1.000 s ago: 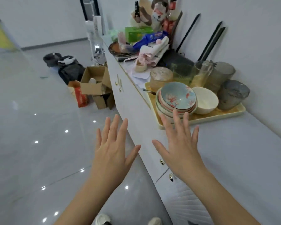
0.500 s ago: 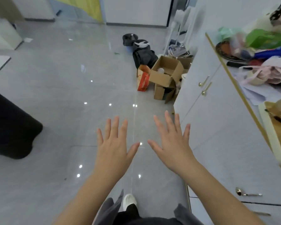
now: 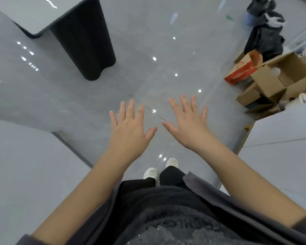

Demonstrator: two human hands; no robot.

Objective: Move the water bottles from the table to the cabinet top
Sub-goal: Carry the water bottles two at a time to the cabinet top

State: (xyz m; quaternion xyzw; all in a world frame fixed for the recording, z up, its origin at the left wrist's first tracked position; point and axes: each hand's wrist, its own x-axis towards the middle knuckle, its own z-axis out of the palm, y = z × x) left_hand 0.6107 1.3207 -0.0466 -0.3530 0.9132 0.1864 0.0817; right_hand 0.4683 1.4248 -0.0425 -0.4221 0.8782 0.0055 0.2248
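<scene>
- While the left hand and the right hand hang side by side over the grey tiled floor, both hands hold nothing; the fingers are straight and fanned, palms down, thumbs pointing at each other with a gap between them; both lie well to the left of the cardboard boxes
- The cardboard boxes stand on the floor with their flaps open; a red carton touches them on their left; dark bags lie beyond them, farther from the person
- A white cabinet front begins just beside the boxes on their near side; its top is out of view
- A pale surface on a dark ribbed base stands well to the left of the boxes, across the floor; a second pale surface lies nearer the person, also far left of the boxes
- Where the water bottles are cannot be told from this view
- Two white shoes stand on the floor, nearer than the boxes and to their left; dark trousers and a grey top fill the view below them
</scene>
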